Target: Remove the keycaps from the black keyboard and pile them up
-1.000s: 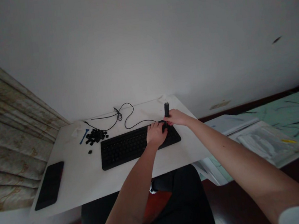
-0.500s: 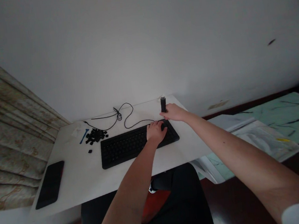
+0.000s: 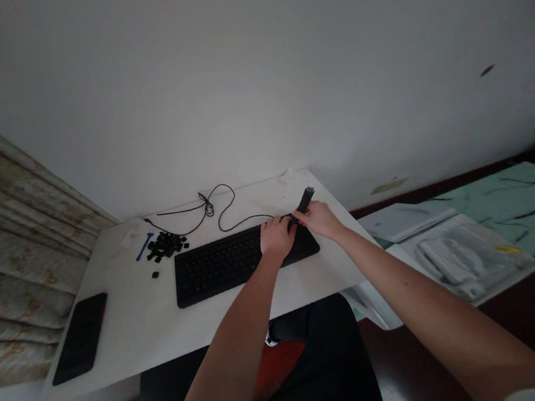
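One right hand [image 3: 320,219] grasps a dark tool [image 3: 305,200], likely light, stiff, best held mid-length; left hand [image 3: 276,237], I cannot tell.

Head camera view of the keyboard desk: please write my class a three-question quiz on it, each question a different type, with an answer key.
1. Multiple choice: what lies just left of the pile of small black pieces?
A) a white cup
B) a blue tool
C) a pair of spectacles

2. True or false: the left hand rests on the keyboard.

3. Fill in the blank: the dark elongated object, tilted at the far right of the keyboard, is held in the person's ____.

Key:
1. B
2. True
3. right hand
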Available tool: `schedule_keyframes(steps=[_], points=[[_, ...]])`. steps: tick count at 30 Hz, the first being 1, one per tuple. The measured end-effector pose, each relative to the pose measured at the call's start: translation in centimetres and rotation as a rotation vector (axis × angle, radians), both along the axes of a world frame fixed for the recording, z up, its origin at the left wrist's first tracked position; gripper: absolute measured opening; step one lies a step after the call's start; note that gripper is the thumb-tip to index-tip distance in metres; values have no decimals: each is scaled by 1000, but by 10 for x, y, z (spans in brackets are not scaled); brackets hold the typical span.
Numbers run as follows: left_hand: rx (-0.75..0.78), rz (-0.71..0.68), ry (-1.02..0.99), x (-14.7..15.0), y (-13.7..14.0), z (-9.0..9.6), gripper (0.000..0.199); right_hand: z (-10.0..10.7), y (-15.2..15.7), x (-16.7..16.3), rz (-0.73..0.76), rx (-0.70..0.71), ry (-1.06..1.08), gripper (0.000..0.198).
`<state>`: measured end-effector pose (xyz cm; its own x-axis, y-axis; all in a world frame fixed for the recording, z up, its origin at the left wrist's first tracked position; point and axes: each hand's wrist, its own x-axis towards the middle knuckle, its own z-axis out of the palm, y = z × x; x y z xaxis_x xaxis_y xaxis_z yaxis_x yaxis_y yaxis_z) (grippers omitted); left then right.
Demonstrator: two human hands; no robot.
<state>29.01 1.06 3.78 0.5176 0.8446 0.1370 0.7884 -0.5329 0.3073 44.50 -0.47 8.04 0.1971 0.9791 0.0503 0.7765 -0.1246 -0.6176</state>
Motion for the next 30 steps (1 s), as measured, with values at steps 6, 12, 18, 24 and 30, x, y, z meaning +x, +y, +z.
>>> schedule_keyframes(steps=[6, 12, 18, 24, 30], points=[[5, 13, -1, 0, 1, 0, 31, -1, 5, -6, 12, -2, -83, 17], [-13, 14, -6, -1, 1, 1, 29, 4, 14, -5, 29, -82, -25, 14], [-28, 22, -19, -1, 1, 2, 29, 14, 19, -8, 109, -170, -142, 22], [-38, 23, -30, -2, 2, 1, 28, 27, 18, -14, 119, -136, -183, 23], [-39, 34, -76, -3, 2, 0, 27, 33, 20, -11, 79, -128, -251, 22]])
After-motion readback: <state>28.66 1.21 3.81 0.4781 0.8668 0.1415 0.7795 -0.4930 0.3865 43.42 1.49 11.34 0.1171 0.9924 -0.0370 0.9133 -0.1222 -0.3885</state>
